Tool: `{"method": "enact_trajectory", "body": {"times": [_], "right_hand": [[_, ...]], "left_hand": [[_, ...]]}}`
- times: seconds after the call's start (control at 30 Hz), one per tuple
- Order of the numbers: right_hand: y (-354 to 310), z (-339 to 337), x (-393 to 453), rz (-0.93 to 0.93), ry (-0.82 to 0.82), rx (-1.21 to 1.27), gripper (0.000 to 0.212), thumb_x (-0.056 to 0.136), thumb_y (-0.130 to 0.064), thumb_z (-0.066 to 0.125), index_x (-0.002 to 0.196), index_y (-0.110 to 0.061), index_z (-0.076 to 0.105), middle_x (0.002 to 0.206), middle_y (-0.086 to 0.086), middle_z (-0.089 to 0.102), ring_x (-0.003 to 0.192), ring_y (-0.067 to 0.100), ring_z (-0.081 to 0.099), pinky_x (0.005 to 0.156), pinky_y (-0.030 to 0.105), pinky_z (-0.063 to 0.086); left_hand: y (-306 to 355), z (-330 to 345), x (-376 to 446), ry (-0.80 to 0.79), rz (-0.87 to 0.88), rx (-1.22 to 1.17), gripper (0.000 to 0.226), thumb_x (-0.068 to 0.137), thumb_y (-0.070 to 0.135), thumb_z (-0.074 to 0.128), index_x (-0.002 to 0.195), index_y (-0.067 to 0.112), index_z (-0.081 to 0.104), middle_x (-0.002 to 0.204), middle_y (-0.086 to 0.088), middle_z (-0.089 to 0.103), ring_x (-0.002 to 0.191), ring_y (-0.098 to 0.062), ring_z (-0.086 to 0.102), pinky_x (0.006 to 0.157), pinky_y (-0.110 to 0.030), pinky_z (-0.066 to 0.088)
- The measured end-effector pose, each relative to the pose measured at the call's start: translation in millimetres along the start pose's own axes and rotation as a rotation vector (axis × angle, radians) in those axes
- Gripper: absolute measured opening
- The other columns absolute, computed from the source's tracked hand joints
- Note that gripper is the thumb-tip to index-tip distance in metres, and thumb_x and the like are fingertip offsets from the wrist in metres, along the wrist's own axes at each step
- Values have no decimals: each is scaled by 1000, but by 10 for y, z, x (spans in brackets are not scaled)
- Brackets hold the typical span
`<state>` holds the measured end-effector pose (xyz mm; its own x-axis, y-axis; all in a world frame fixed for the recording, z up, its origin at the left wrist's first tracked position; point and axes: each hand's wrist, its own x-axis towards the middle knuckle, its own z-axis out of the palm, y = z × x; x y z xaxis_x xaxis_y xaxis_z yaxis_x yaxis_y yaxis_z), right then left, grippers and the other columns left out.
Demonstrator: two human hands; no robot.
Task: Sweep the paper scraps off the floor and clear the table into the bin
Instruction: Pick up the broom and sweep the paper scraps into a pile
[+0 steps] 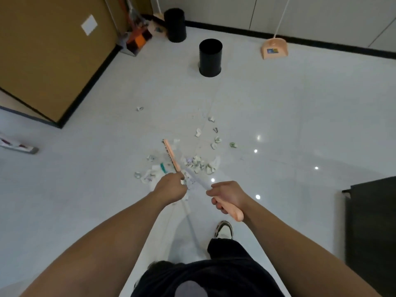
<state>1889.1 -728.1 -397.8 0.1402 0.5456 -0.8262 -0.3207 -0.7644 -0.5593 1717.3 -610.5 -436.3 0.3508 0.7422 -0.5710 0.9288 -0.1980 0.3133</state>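
Paper scraps (pixel 198 162) lie scattered on the pale, glossy tiled floor (pixel 278 114) just ahead of the person, thickest in a clump beside the broom head, with a few loose bits farther out and one stray piece off to the left. The broom (pixel 171 156) has a peach head standing among the scraps; its white handle runs back between both hands. The left hand (pixel 171 187) is curled round the handle lower down, and the right hand (pixel 227 197) grips the peach end of the handle, fingers wrapped tight.

Farther off, a black bin (pixel 210 57) stands on the open floor, with a second black bin (pixel 175 24) behind it near the corner. A peach dustpan (pixel 274 49) leans at the white wall, which has a black skirting. A brown cabinet (pixel 49 56) fills the left side, and a dark table edge (pixel 370 228) shows at the right. Ceiling lights glint off the tiles.
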Motion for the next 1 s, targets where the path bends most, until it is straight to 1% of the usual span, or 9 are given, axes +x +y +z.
{"method": "enact_trajectory", "body": {"times": [0.1,0.17,0.23,0.4,0.5,0.63,0.77,0.9,1.0], "right_hand": [[-142,-506,60,8,92,57,40,80,-9,74,114,8,61,58,10,54,41,17,44,40,22,30],[-185,-825,71,16,156,110,29,79,-9,72,97,10,61,57,9,51,41,17,41,41,21,29],[-204,-1132,74,19,216,154,12,79,-8,71,82,-7,60,60,10,49,40,17,41,40,21,30],[-280,-1731,289,83,372,200,30,83,5,65,59,-9,53,57,8,46,35,17,37,38,19,31],[-470,-1907,563,136,396,131,22,83,15,56,78,-4,48,62,10,41,34,16,31,38,19,28],[-820,-1941,983,199,358,-9,30,84,6,60,64,-9,43,45,5,45,36,16,45,55,29,40],[-1302,-1839,1208,254,193,-66,21,87,8,55,78,-10,49,55,5,41,40,13,36,42,21,30],[-1886,-1821,1350,326,158,35,8,89,-12,68,90,-6,63,59,6,52,39,11,42,40,18,29],[-2251,-1760,1427,290,159,-100,29,86,-13,70,109,4,67,62,8,54,41,14,42,42,21,30]], "left_hand": [[595,117,202,-75,83,37,46,85,32,52,131,23,53,135,-5,54,118,-24,52,86,-29,42],[924,190,350,-143,127,78,49,87,32,51,135,23,51,138,-6,51,121,-24,50,92,-31,42],[1206,254,520,-190,164,112,50,88,31,51,137,23,49,140,-6,50,123,-24,48,93,-31,40],[1678,357,932,-262,224,132,51,87,29,52,137,23,50,139,-8,50,123,-24,49,92,-29,39],[1825,340,1267,-296,228,176,50,87,29,52,136,22,50,139,-8,50,123,-25,49,95,-31,40],[1936,183,1887,-309,207,190,47,88,27,50,135,20,51,137,-8,51,118,-25,51,84,-27,40],[2039,-131,2411,-313,163,145,46,88,27,51,134,18,52,134,-11,53,116,-27,52,78,-27,38],[2164,-484,2876,-270,122,53,46,87,25,52,132,17,54,134,-13,54,115,-28,53,83,-29,42],[2218,-706,3098,-231,87,-40,46,88,25,52,133,18,53,135,-12,54,116,-28,53,88,-30,43]]}}
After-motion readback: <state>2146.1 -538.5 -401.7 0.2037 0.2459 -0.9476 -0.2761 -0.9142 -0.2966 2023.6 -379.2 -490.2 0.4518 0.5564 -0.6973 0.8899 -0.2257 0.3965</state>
